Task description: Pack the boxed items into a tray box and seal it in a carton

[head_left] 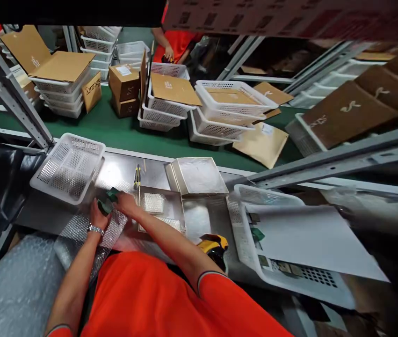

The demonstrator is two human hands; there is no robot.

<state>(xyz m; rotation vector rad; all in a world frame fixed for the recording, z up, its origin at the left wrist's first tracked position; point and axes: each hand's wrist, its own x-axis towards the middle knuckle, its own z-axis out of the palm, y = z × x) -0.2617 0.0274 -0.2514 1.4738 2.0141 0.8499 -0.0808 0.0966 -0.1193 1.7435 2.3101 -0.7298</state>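
My left hand (pixel 97 217), with a metal watch on the wrist, is closed round a small dark green packet (pixel 104 206). Close beside it, the fingers of my right hand (pixel 126 204) pinch another small green piece (pixel 112 194); whether the two pieces are joined I cannot tell. Under both hands lies a sheet of bubble wrap (pixel 114 228) that hangs over the table's near edge. Right of my hands, an open box (pixel 184 210) holds small bubble-wrapped packs (pixel 153 203). A box lid (pixel 200 175) rests behind it. A yellow and black cutter (pixel 137 176) lies beyond my right hand.
An empty white basket (pixel 68 168) stands at the left. At the right, a white basket (pixel 241 234) holds small items under a white sheet (pixel 307 238). A yellow and black tool (pixel 216 245) lies near my right arm. Stacked baskets and cartons line the green belt (pixel 114 135); a co-worker is beyond.
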